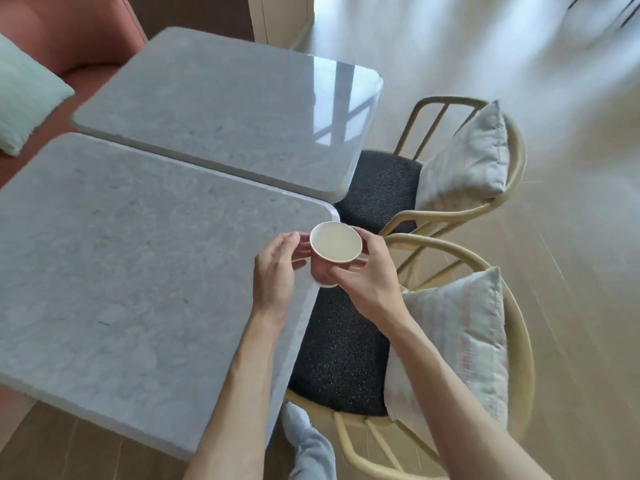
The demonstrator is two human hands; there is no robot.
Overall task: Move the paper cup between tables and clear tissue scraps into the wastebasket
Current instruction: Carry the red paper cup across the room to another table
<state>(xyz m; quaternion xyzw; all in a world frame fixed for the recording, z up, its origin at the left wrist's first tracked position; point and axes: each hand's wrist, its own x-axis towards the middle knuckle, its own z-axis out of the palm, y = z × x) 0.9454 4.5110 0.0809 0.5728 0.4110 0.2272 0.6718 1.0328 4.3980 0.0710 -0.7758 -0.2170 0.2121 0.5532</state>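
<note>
**Cup held in both hands at the near table's corner**

You hold the paper cup (335,244) between both hands, above the right-hand edge of the near table (131,258), close to its far right corner. Your right hand (367,275) wraps the cup from the right, thumb and fingers curled round its wall. Your left hand (277,271) comes in from the left, fingers fairly straight, their tips touching the cup's side. The cup stands upright with its mouth facing you; the inside looks pale, and you cannot tell whether anything is in it. Its base hangs just over the table edge, and whether it touches the top is not clear.

The far table (225,109) sits just beyond, a narrow gap between the two marble tops. A window reflection shines on its right end.

Two chairs crowd the right side. The near chair (346,341) has its dark seat tucked under the table edge directly below your hands, with a pale cushion (457,341) leaning on its back. The far chair (381,188) stands by the far table's corner, a second cushion (467,157) propped in it. Their curved wooden arms nearly meet just right of the cup.

A pink sofa (69,39) with a green pillow (24,95) runs along the left. Your foot in a grey sock (304,434) shows on the floor by the table edge.
</note>
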